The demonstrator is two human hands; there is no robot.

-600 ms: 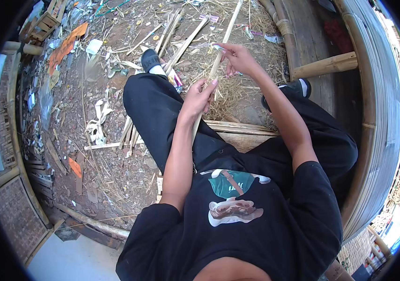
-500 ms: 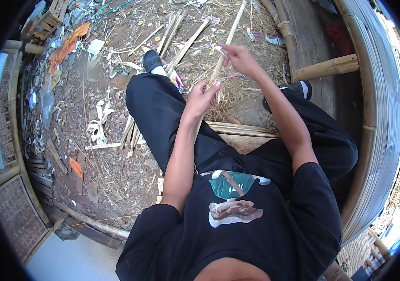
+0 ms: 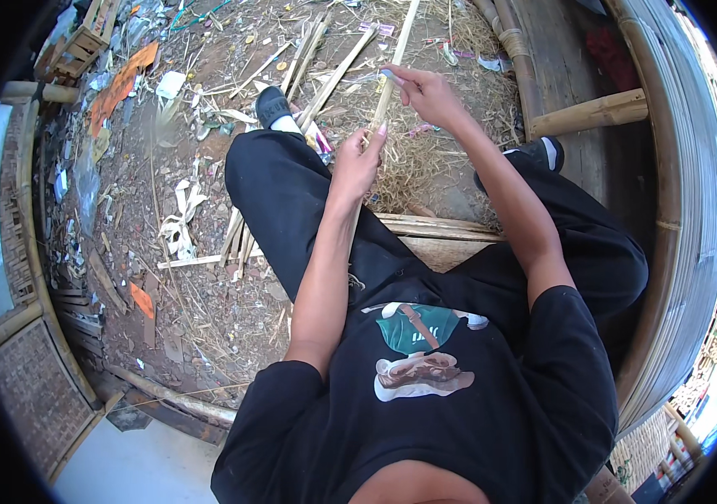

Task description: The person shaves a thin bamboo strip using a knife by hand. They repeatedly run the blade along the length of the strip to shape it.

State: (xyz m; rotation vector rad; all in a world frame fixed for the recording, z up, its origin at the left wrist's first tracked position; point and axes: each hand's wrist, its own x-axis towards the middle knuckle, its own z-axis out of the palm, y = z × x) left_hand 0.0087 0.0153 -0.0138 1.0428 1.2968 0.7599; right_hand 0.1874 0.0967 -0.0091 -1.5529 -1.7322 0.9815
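A long, pale bamboo strip (image 3: 403,38) slants away from my lap, past both hands, toward the top of the view. My left hand (image 3: 357,164) is closed round it above my left thigh, thumb along the strip. Farther up, my right hand (image 3: 430,97) has its index finger and thumb at the strip, with the other fingers curled. A small whitish-grey piece (image 3: 387,74) shows at its fingertips; its kind is unclear. Under the hands lies a heap of fine, straw-coloured shavings (image 3: 400,172).
Several split bamboo pieces (image 3: 337,76) lie beyond my left foot, others (image 3: 438,225) between my legs. Litter and an orange sheet (image 3: 123,84) cover the ground at left. A bamboo-framed structure (image 3: 669,168) stands close on my right, with a crosspiece (image 3: 589,118).
Both hands have shifted slightly up and away from me along the strip. The strip's far end has swung a little left in view.
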